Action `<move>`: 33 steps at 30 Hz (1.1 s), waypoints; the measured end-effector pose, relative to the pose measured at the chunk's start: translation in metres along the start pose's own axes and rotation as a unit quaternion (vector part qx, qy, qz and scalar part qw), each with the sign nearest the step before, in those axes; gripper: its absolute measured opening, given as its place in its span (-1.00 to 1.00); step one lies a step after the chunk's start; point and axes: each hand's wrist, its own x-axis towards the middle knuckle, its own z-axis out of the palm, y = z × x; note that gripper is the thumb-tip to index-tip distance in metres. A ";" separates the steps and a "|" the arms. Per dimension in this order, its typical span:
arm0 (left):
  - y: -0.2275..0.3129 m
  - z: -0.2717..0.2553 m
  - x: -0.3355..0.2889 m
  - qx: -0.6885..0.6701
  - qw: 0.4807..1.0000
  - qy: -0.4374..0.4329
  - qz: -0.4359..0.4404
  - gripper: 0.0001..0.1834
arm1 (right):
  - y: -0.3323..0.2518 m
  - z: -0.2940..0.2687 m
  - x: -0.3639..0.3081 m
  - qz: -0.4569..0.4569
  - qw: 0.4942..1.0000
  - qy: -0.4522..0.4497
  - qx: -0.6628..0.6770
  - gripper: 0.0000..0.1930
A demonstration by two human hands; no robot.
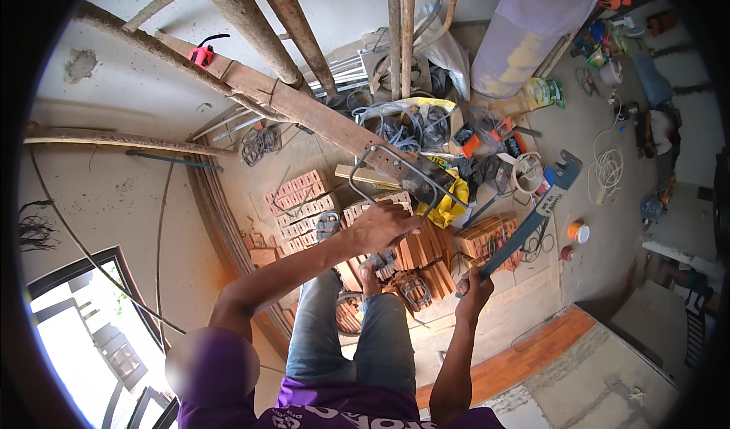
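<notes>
My right hand [473,286] is closed around the lower end of a long blue-grey metal bar tool [517,239]. The tool slants up to the right and ends in a notched, hook-like head; it looks like a rebar bending bar. My left hand [384,227] is closed at a thin steel rod [354,177] bent into a roughly rectangular loop. That loop lies over the near end of a long wooden plank [327,125]. A red tape measure [201,55] rests on the plank's far end. The fingertips of my left hand are partly hidden.
Rusty scaffold pipes [251,30] rise beside the plank. Brick stacks [300,197] stand around my feet. A yellow bag [447,205], a white bucket [527,172] and coiled cables cover the floor to the right. An orange-and-white tub [578,232] sits further right.
</notes>
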 end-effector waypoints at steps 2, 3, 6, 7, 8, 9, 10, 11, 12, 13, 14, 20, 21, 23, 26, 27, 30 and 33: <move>0.003 0.004 -0.001 0.029 0.999 -0.013 -0.005 -0.75 | -0.007 0.007 0.002 0.001 0.999 -0.008 -0.040 -0.58; 0.009 0.003 0.001 0.033 0.999 -0.003 -0.023 -0.70 | -0.008 0.009 0.004 -0.019 0.998 -0.013 -0.055 -0.58; 0.022 0.004 0.007 0.065 0.996 0.008 -0.063 -0.52 | -0.007 0.017 0.009 -0.069 0.995 -0.027 -0.069 -0.59; 0.025 0.006 0.008 0.088 0.994 -0.001 -0.067 -0.46 | -0.008 0.018 0.011 -0.073 0.993 -0.031 -0.084 -0.55; 0.027 0.007 0.007 0.108 0.992 -0.012 -0.070 -0.40 | -0.009 0.020 0.011 -0.075 0.992 -0.032 -0.099 -0.50; 0.024 0.009 0.005 0.114 0.992 -0.008 -0.062 -0.39 | -0.010 0.023 0.012 -0.076 0.990 -0.034 -0.114 -0.46; 0.017 0.014 0.002 0.119 0.991 -0.005 -0.054 -0.37 | -0.008 0.025 0.012 -0.066 0.991 -0.031 -0.109 -0.47; 0.013 0.015 0.002 0.126 0.991 0.002 -0.044 -0.36 | -0.011 0.030 0.013 -0.060 0.993 -0.028 -0.102 -0.48; 0.012 0.016 0.002 0.116 0.992 -0.005 -0.045 -0.35 | -0.013 0.036 0.014 -0.053 0.994 -0.025 -0.096 -0.49; 0.011 0.018 0.000 0.106 0.993 -0.013 -0.047 -0.34 | -0.019 0.039 0.015 -0.085 0.988 -0.012 -0.125 -0.52; 0.011 0.018 0.001 0.097 0.994 -0.020 -0.047 -0.33 | -0.033 0.046 0.016 -0.117 0.981 0.002 -0.153 -0.55; 0.021 0.011 0.006 0.055 0.995 0.049 -0.066 -0.39 | -0.057 0.068 0.076 -0.214 0.959 -0.019 -0.186 -0.62; 0.025 0.011 0.006 0.048 0.995 0.050 -0.076 -0.41 | -0.057 0.069 0.082 -0.208 0.954 -0.032 -0.213 -0.62; 0.025 0.013 0.007 0.039 0.995 0.065 -0.072 -0.47 | -0.050 0.074 0.090 -0.221 0.953 -0.020 -0.204 -0.64; 0.021 0.015 0.005 0.018 0.995 0.070 -0.074 -0.51 | -0.046 0.075 0.093 -0.221 0.952 -0.046 -0.206 -0.64; 0.021 0.015 0.005 0.014 0.995 0.062 -0.079 -0.53 | -0.046 0.076 0.092 -0.222 0.950 -0.044 -0.214 -0.64; 0.020 0.004 0.004 -0.006 0.995 0.068 -0.066 -0.59 | -0.051 0.078 0.088 -0.219 0.949 -0.043 -0.222 -0.65; 0.016 -0.010 -0.008 0.023 0.963 0.245 -0.109 -0.54 | -0.053 0.072 0.088 -0.208 0.953 -0.050 -0.215 -0.65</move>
